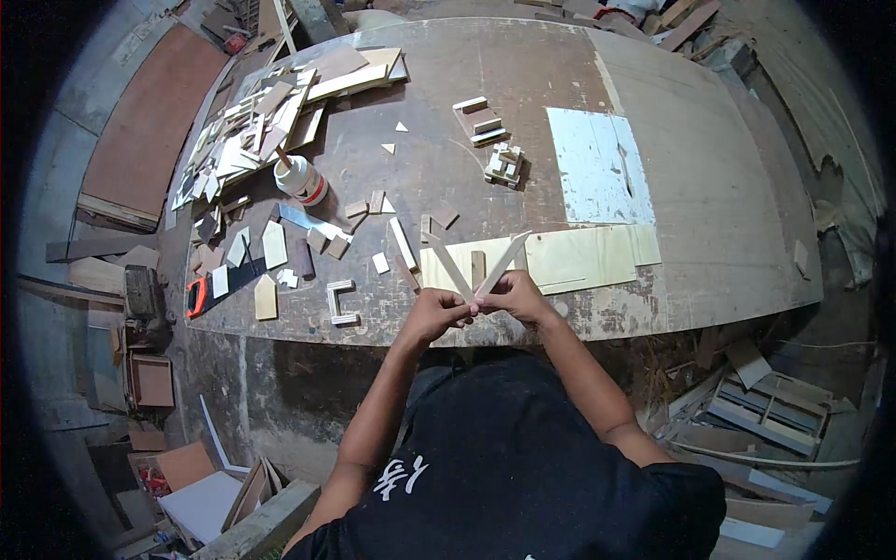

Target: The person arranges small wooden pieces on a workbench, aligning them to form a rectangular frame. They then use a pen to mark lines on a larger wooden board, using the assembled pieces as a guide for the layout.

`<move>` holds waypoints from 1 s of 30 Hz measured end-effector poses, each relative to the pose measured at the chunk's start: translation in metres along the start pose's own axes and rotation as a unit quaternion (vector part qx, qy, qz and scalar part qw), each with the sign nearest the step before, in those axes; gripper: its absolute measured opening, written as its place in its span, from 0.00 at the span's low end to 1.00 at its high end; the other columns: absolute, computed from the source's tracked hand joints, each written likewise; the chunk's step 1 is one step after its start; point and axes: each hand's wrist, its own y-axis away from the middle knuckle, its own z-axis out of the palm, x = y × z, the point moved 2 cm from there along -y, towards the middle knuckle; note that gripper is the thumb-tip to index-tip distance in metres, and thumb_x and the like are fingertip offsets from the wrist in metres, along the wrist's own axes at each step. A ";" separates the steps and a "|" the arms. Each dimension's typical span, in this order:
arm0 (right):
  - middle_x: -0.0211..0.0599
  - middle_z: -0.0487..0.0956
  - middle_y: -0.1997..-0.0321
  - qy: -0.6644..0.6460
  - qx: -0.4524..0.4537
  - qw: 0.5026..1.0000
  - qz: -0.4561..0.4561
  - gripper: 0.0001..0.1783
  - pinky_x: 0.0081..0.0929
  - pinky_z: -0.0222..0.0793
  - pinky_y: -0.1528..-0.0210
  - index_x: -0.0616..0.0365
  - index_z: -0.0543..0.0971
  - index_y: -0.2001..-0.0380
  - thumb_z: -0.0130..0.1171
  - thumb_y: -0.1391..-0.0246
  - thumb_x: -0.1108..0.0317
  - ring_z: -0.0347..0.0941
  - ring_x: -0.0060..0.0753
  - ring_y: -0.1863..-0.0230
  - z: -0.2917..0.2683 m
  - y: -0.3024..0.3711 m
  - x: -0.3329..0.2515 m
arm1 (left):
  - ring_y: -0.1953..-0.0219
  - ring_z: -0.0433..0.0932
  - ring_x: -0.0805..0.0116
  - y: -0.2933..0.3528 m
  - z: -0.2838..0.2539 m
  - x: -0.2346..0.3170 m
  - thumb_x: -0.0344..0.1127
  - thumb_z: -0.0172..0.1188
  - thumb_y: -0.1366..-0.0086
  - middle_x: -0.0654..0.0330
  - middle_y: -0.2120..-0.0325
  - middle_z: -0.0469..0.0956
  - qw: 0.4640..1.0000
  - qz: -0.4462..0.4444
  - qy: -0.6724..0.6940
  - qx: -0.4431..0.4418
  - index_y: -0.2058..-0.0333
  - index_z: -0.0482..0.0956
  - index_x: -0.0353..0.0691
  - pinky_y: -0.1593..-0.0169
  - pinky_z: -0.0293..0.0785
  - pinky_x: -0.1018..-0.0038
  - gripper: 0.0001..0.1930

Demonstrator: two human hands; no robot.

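Woodworking shop: big scuffed table, heap of wood scraps, orange-handled saw, loose boards piled around.

The left forearm and right forearm were bare, extended forward and angled inward. The left hand and right hand were close together, each curled and closed in a pinching grip.

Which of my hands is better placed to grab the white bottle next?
Probably your left hand: it is nearer the white bottle than your right hand, though both hold pale wooden strips.
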 end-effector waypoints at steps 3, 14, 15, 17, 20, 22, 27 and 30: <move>0.46 0.83 0.68 -0.005 0.004 1.000 0.010 0.12 0.28 0.81 0.63 0.72 0.81 0.64 0.68 0.50 0.74 0.82 0.33 0.68 -0.001 0.002 -0.002 | 0.77 0.77 0.79 0.001 0.001 0.000 0.36 0.68 0.39 0.61 0.79 0.81 1.000 0.003 0.022 -0.011 0.72 0.84 0.32 0.72 0.73 0.81 0.10; 0.46 0.83 0.70 -0.014 0.017 1.000 0.008 0.14 0.29 0.82 0.65 0.73 0.80 0.65 0.71 0.52 0.73 0.82 0.33 0.70 -0.005 0.000 0.002 | 0.75 0.78 0.77 -0.002 0.004 -0.004 0.36 0.67 0.39 0.59 0.77 0.82 0.999 0.015 0.043 -0.019 0.72 0.83 0.32 0.70 0.74 0.80 0.11; 0.45 0.83 0.70 -0.010 0.018 1.000 0.004 0.13 0.28 0.82 0.66 0.73 0.80 0.66 0.70 0.52 0.73 0.82 0.32 0.70 -0.004 0.000 0.002 | 0.75 0.79 0.77 -0.004 0.003 -0.007 0.36 0.67 0.39 0.59 0.77 0.82 0.999 0.015 0.041 -0.018 0.72 0.83 0.32 0.70 0.74 0.81 0.11; 0.45 0.83 0.70 -0.020 0.014 1.000 0.003 0.13 0.28 0.82 0.66 0.73 0.80 0.66 0.70 0.51 0.73 0.82 0.33 0.70 -0.003 0.001 0.002 | 0.75 0.79 0.77 -0.009 0.001 -0.017 0.36 0.67 0.39 0.59 0.77 0.82 0.999 0.016 0.037 -0.015 0.71 0.83 0.32 0.70 0.74 0.81 0.11; 0.46 0.83 0.68 -0.027 0.022 0.999 0.012 0.14 0.29 0.83 0.64 0.74 0.80 0.65 0.69 0.50 0.73 0.82 0.33 0.68 -0.001 0.003 -0.001 | 0.75 0.78 0.77 -0.006 0.002 -0.013 0.35 0.67 0.38 0.59 0.77 0.82 0.999 0.024 0.043 -0.004 0.71 0.84 0.32 0.71 0.73 0.81 0.10; 0.47 0.83 0.68 -0.040 0.024 0.999 0.008 0.14 0.30 0.83 0.64 0.75 0.79 0.64 0.68 0.49 0.72 0.82 0.34 0.67 -0.003 0.002 0.004 | 0.76 0.78 0.78 -0.007 0.004 -0.011 0.35 0.67 0.39 0.60 0.78 0.82 0.998 0.027 0.048 0.000 0.72 0.84 0.32 0.71 0.73 0.81 0.10; 0.45 0.83 0.69 -0.078 -0.006 0.997 0.027 0.14 0.30 0.83 0.63 0.75 0.80 0.63 0.67 0.48 0.72 0.81 0.32 0.69 0.003 0.002 0.009 | 0.77 0.77 0.78 -0.009 0.005 -0.013 0.34 0.68 0.40 0.60 0.79 0.81 0.999 0.041 0.017 -0.017 0.72 0.84 0.32 0.72 0.73 0.80 0.09; 0.42 0.82 0.70 -0.045 0.013 0.999 -0.003 0.12 0.26 0.80 0.65 0.73 0.81 0.65 0.67 0.48 0.72 0.80 0.29 0.71 0.005 0.001 0.013 | 0.77 0.78 0.77 -0.008 0.006 -0.011 0.34 0.68 0.41 0.59 0.79 0.82 0.999 0.045 0.014 -0.019 0.71 0.84 0.30 0.71 0.74 0.78 0.10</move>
